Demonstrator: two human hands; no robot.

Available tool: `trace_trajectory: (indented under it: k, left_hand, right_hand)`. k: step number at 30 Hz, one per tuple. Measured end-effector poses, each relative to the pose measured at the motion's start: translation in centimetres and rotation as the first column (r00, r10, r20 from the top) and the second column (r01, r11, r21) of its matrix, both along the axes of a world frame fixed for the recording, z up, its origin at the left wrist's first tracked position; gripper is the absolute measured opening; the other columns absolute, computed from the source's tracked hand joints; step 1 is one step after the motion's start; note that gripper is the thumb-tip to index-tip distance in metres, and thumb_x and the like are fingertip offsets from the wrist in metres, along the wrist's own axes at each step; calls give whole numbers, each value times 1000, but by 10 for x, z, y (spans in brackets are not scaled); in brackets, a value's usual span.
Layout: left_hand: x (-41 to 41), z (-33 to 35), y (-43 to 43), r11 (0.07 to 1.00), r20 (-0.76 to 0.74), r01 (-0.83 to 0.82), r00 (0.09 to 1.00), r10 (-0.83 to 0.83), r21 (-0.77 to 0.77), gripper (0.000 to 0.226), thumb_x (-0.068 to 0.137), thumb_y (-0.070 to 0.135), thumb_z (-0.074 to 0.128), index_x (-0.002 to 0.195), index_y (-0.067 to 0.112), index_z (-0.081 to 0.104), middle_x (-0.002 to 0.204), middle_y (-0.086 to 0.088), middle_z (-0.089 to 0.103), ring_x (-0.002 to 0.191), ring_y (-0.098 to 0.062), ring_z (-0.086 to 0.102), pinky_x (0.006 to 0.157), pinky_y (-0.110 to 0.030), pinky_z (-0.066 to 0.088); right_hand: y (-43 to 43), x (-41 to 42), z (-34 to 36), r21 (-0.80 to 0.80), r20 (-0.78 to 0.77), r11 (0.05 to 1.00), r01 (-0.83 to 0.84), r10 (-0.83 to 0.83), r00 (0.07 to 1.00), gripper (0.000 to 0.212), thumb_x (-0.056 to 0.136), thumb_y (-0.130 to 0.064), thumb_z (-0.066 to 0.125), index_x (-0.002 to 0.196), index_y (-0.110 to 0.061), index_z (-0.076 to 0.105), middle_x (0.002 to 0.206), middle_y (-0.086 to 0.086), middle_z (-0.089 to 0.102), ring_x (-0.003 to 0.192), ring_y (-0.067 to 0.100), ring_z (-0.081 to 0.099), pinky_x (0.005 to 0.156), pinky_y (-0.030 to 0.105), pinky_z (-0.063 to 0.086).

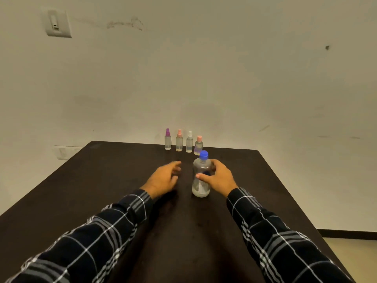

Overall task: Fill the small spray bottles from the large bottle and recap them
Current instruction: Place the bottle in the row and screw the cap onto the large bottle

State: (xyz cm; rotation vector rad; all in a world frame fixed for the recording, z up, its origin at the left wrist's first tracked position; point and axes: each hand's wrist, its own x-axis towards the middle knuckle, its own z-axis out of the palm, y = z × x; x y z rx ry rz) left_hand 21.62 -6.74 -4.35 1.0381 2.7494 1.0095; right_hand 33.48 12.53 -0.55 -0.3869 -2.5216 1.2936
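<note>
The large clear bottle (201, 176) with a blue cap stands upright on the dark table (102, 180). My right hand (219, 177) wraps its middle, thumb in front and fingers behind. My left hand (164, 178) hovers just left of it, fingers apart, holding nothing. Several small spray bottles stand capped in a row at the far edge: one with a purple cap (167, 139), one with a pink cap (179, 141), one with a white cap (189, 142), and a shorter one with a pink cap (198, 145) right behind the large bottle.
A pale wall rises directly behind the table's far edge, with a switch plate (57, 23) high on the left. The table's right edge drops to a light floor (355, 258). Both plaid sleeves lie over the near part of the table.
</note>
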Motion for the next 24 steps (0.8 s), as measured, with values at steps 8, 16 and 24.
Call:
trace_trajectory:
  k: [8, 16, 24]
  left_hand:
    - [-128, 29, 24, 921, -53, -316, 941, 335, 227, 46, 97, 23, 65, 142, 18, 53, 126, -4, 68, 111, -24, 66, 99, -41, 53]
    - [-214, 10, 63, 847, 76, -455, 888, 453, 274, 67, 92, 35, 74, 148, 15, 44, 139, -8, 57, 124, -28, 58, 105, -43, 50]
    - [-234, 12, 77, 907, 83, -396, 918, 388, 145, 44, 91, 26, 74, 131, 15, 60, 123, -6, 67, 110, -26, 65, 97, -37, 53]
  right_hand:
    - [85, -64, 2, 18, -52, 984, 177, -176, 983, 68, 79, -31, 82, 135, -13, 49, 135, 7, 58, 121, 24, 56, 95, 30, 44]
    - [148, -149, -4, 7, -55, 970, 243, -242, 969, 73, 80, -32, 80, 140, -14, 43, 136, 8, 55, 123, 27, 55, 101, 40, 47]
    - [158, -191, 4, -98, 49, 969, 225, -221, 974, 72, 82, -27, 79, 142, -17, 41, 136, 5, 54, 121, 27, 56, 101, 40, 48]
